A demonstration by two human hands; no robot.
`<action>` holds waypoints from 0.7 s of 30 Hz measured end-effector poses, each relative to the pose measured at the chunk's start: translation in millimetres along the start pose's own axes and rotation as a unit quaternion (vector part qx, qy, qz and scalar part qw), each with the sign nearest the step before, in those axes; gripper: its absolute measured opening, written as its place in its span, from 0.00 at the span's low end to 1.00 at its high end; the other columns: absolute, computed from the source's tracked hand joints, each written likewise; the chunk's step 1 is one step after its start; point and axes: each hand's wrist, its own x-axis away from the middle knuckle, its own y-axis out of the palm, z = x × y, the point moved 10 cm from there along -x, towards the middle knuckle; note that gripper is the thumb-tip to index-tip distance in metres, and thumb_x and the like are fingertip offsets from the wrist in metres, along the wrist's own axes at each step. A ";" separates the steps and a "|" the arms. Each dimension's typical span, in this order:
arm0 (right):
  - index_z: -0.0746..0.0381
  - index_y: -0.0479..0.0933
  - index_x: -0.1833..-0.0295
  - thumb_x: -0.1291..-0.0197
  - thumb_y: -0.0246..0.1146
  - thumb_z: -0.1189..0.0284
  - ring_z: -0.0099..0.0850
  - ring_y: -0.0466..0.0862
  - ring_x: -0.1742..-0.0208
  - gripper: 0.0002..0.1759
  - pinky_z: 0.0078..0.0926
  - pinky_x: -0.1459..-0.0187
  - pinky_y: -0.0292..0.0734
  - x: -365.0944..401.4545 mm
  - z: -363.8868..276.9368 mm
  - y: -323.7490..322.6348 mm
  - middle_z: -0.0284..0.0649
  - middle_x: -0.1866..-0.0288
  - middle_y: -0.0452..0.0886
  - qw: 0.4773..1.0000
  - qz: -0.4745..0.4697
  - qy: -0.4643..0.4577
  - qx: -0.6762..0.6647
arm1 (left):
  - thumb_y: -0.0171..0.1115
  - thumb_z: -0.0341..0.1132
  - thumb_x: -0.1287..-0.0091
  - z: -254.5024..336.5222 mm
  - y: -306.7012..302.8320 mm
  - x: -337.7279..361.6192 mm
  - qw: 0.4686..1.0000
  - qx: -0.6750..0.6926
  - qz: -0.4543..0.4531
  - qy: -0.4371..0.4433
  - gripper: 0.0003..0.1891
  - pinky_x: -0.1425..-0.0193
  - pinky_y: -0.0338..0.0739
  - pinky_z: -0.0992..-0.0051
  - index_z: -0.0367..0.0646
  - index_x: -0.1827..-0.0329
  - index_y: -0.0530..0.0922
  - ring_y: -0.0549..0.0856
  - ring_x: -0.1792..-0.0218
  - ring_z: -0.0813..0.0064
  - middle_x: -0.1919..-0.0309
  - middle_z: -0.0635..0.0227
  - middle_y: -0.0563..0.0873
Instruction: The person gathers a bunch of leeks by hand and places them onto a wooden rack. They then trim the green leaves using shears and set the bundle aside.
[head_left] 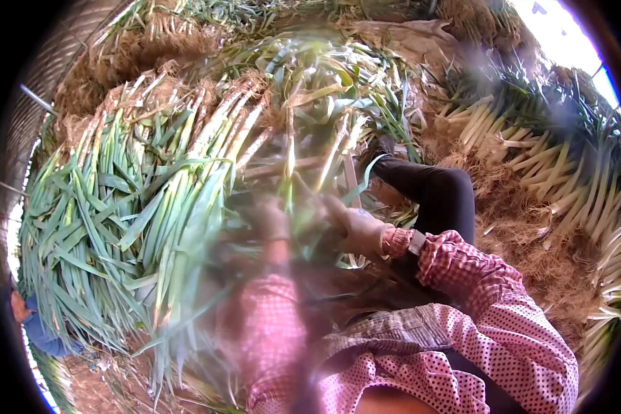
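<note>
A leek stands nearly upright in front of me, its pale stalk running down between my two gloved hands. My left hand is closed on its lower part, blurred by a smear over the view. From the right, my right hand reaches in with its fingers closed at the same leek; the fingertips are hazy. Another leek stalk slants just beyond my right fingers. To the left lies a thick pile of untrimmed leeks, roots away from me and long green leaves toward me.
Cleaned leeks with white stalks lie in rows at the right, beside a heap of brown roots. More leeks are stacked at the back. My bent leg extends forward. At the far left, part of another person shows in blue.
</note>
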 end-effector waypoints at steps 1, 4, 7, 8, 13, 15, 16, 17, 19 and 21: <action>0.66 0.45 0.19 0.46 0.72 0.67 0.54 0.81 0.38 0.56 0.45 0.40 0.75 -9.5 0.8 -4.8 0.61 0.43 0.81 1.000 0.012 -0.001 0.006 | 0.56 0.25 0.37 7.0 -2.8 2.7 1.000 -0.020 -0.002 0.021 0.07 0.53 0.79 0.57 0.38 0.64 0.83 0.87 0.58 0.47 0.63 0.45 0.87; 0.64 0.45 0.19 0.45 0.67 0.74 0.54 0.82 0.40 0.52 0.44 0.42 0.78 -67.6 28.0 -2.5 0.61 0.45 0.81 0.996 0.042 -0.039 0.061 | 0.56 0.24 0.38 7.5 4.0 0.5 0.996 -0.050 -0.005 0.075 0.10 0.50 0.80 0.55 0.35 0.58 0.85 0.86 0.56 0.44 0.61 0.43 0.87; 0.62 0.50 0.22 0.42 0.65 0.73 0.49 0.83 0.43 0.46 0.42 0.45 0.80 -108.6 27.4 -18.8 0.58 0.45 0.81 0.995 0.057 -0.034 0.077 | 0.54 0.24 0.37 24.5 -6.1 4.9 0.994 -0.072 -0.029 0.075 0.11 0.51 0.80 0.53 0.37 0.58 0.84 0.84 0.57 0.40 0.60 0.41 0.85; 0.62 0.52 0.23 0.40 0.65 0.71 0.46 0.84 0.44 0.43 0.42 0.46 0.81 -110.0 17.5 -30.3 0.56 0.44 0.81 0.996 0.064 -0.012 0.065 | 0.54 0.24 0.36 36.3 -13.5 5.0 0.992 -0.079 -0.027 0.098 0.11 0.51 0.80 0.52 0.37 0.58 0.84 0.84 0.57 0.40 0.60 0.41 0.85; 0.62 0.59 0.25 0.42 0.67 0.68 0.43 0.85 0.45 0.40 0.39 0.48 0.83 -108.3 7.3 -70.9 0.53 0.43 0.82 0.991 0.105 0.075 -0.023 | 0.63 0.41 0.35 45.7 -33.9 18.1 0.992 -0.045 -0.057 0.104 0.16 0.52 0.79 0.50 0.39 0.53 0.85 0.84 0.58 0.40 0.60 0.42 0.85; 0.64 0.57 0.24 0.51 0.68 0.73 0.49 0.84 0.43 0.47 0.40 0.46 0.81 -110.0 35.2 -60.2 0.57 0.44 0.82 0.988 0.107 0.002 -0.109 | 0.70 0.54 0.42 58.2 -54.3 32.1 0.975 -0.110 -0.192 -0.028 0.26 0.50 0.80 0.54 0.39 0.52 0.85 0.86 0.55 0.43 0.59 0.44 0.87; 0.61 0.54 0.21 0.51 0.68 0.73 0.50 0.84 0.44 0.50 0.42 0.47 0.81 -95.6 37.0 -58.1 0.58 0.46 0.82 0.993 0.113 0.022 -0.014 | 0.71 0.53 0.42 62.6 -60.3 37.3 0.965 -0.134 -0.222 -0.042 0.26 0.49 0.80 0.55 0.40 0.52 0.85 0.86 0.54 0.45 0.58 0.45 0.87; 0.61 0.51 0.20 0.51 0.68 0.73 0.50 0.84 0.43 0.52 0.42 0.46 0.80 -62.8 27.6 -54.5 0.59 0.46 0.82 0.996 0.072 0.034 -0.045 | 0.72 0.53 0.43 62.9 -63.9 40.4 0.954 -0.157 -0.251 -0.052 0.25 0.48 0.81 0.56 0.40 0.52 0.86 0.87 0.53 0.46 0.57 0.45 0.88; 0.62 0.48 0.19 0.51 0.69 0.72 0.50 0.83 0.42 0.55 0.43 0.44 0.79 5.7 11.2 -44.6 0.59 0.45 0.82 0.997 0.015 0.041 -0.059 | 0.73 0.48 0.44 65.9 -66.0 48.0 0.933 -0.222 -0.276 -0.063 0.24 0.47 0.82 0.59 0.42 0.49 0.85 0.88 0.52 0.50 0.54 0.48 0.89; 0.64 0.47 0.18 0.49 0.67 0.74 0.46 0.84 0.43 0.54 0.39 0.43 0.80 53.2 4.5 -26.2 0.57 0.46 0.83 0.999 -0.006 0.008 -0.034 | 0.74 0.47 0.45 55.2 -55.3 51.0 0.952 -0.172 -0.244 -0.065 0.25 0.47 0.82 0.59 0.43 0.46 0.85 0.89 0.54 0.50 0.53 0.48 0.89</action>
